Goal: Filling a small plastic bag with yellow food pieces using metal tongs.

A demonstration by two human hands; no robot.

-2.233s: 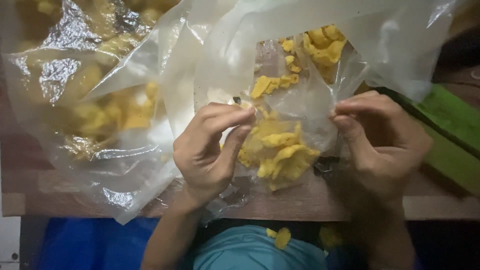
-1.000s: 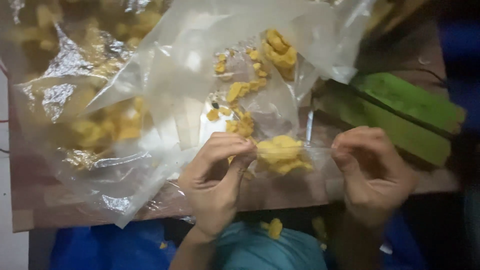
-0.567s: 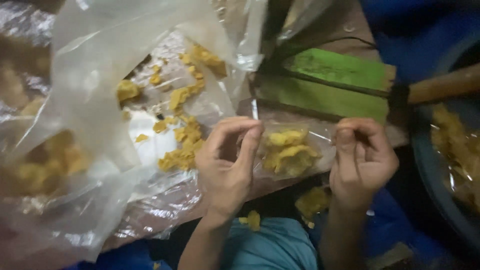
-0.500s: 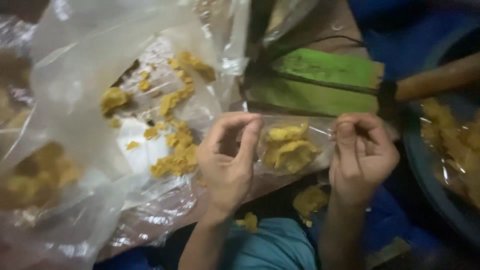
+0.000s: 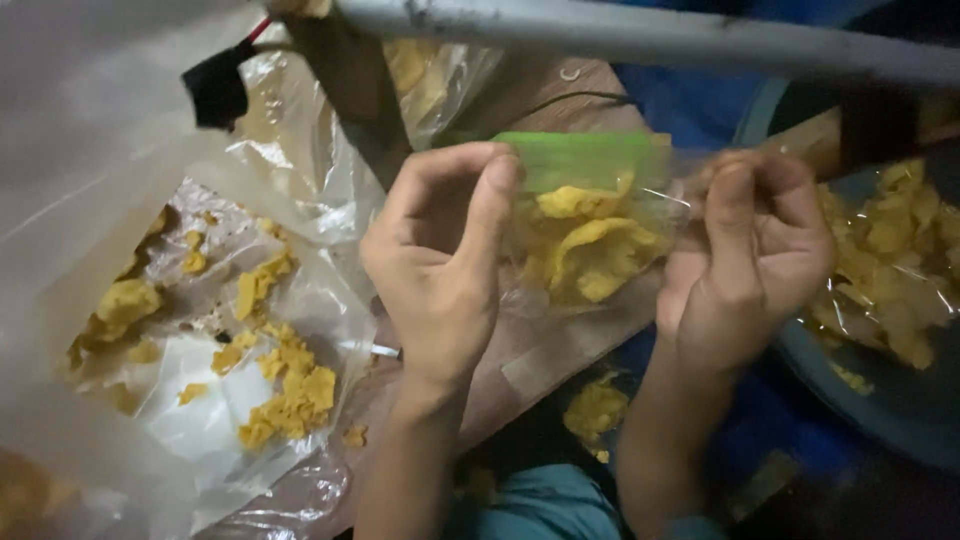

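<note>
Now lifted off the wooden table (image 5: pixel 560 350) and held up between both hands, a small clear bag of yellow chips (image 5: pixel 590 250) is pinched at its top corners by the left hand (image 5: pixel 440 260) and right hand (image 5: pixel 750 260), beside the big open bag of crumbs (image 5: pixel 250 340).

I see yellow chips (image 5: pixel 590 250) inside a clear small bag (image 5: pixel 600 235), pinched between my left hand (image 5: pixel 440 250) and right hand (image 5: pixel 755 260). Behind the bag's top sits a bright green block (image 5: pixel 585 158). At lower left, a large clear plastic bag (image 5: pixel 200 330) holds yellow crumbs (image 5: pixel 290 390). A grey bar (image 5: pixel 640 35) crosses the top; at right a blue basin (image 5: pixel 880 400) holds more yellow chips. My shirt (image 5: pixel 540 505) is teal.
</note>
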